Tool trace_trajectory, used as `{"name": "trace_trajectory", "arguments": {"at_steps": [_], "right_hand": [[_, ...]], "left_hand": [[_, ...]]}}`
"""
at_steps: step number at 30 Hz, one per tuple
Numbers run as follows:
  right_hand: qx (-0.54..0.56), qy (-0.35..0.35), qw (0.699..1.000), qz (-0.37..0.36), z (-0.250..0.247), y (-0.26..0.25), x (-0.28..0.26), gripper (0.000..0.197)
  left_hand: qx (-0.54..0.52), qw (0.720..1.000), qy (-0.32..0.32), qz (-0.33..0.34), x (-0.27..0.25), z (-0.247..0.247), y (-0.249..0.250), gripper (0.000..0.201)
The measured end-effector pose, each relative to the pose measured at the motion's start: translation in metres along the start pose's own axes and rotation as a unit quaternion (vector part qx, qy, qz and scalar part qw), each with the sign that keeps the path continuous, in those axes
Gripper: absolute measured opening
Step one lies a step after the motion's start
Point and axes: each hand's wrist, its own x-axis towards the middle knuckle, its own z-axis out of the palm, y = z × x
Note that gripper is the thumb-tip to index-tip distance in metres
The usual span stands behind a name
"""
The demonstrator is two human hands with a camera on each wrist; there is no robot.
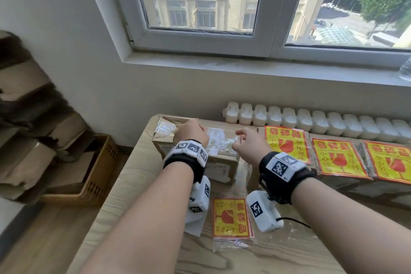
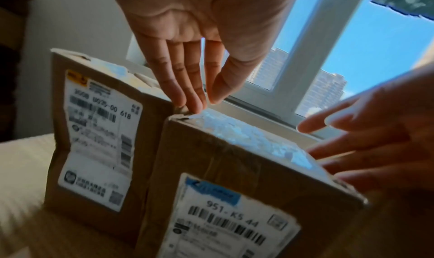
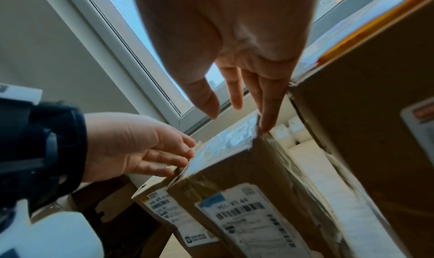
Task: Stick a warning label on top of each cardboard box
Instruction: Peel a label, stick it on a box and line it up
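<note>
A brown cardboard box [image 1: 222,160] with crinkled white tape on its top stands on the table between my hands. My left hand [image 1: 195,128] has straight fingers, whose tips [image 2: 195,104] touch the box's [image 2: 234,169] far left top corner. At the far right corner my right hand [image 1: 240,138] reaches down, one straight fingertip [image 3: 266,126] on the box [image 3: 234,169]. Neither hand holds anything. A second unlabelled box [image 2: 94,132] stands close on the left. To the right, three boxes carry yellow warning labels [image 1: 338,158]. A stack of labels [image 1: 231,218] lies near me.
A white radiator [image 1: 311,122] runs behind the boxes under the window sill [image 1: 244,64]. On the floor at the left a wicker basket [image 1: 100,169] holds flattened cardboard. The table's [image 1: 133,184] left edge is near my left arm. White backing paper [image 1: 193,227] lies beside the label stack.
</note>
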Motion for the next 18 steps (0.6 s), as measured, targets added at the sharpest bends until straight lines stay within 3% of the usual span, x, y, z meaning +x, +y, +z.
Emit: {"name": "trace_trajectory", "arguments": {"at_steps": [4, 10, 14, 18], "right_hand": [[-0.04, -0.024, 0.999, 0.002, 0.004, -0.003, 0.001, 0.07], [-0.117, -0.085, 0.989, -0.007, 0.016, -0.004, 0.005, 0.11], [-0.182, -0.088, 0.979, -0.014, 0.028, -0.002, 0.01, 0.122], [-0.216, -0.058, 0.974, -0.027, 0.036, -0.001, 0.012, 0.115]], "left_hand": [[0.063, 0.998, 0.008, 0.025, 0.005, 0.006, 0.005, 0.026], [0.064, 0.997, -0.018, 0.032, 0.009, 0.015, 0.004, 0.027], [0.028, 0.999, -0.024, 0.038, 0.009, 0.017, -0.001, 0.024], [-0.016, 0.999, -0.016, 0.047, 0.007, 0.02, -0.009, 0.019]]}}
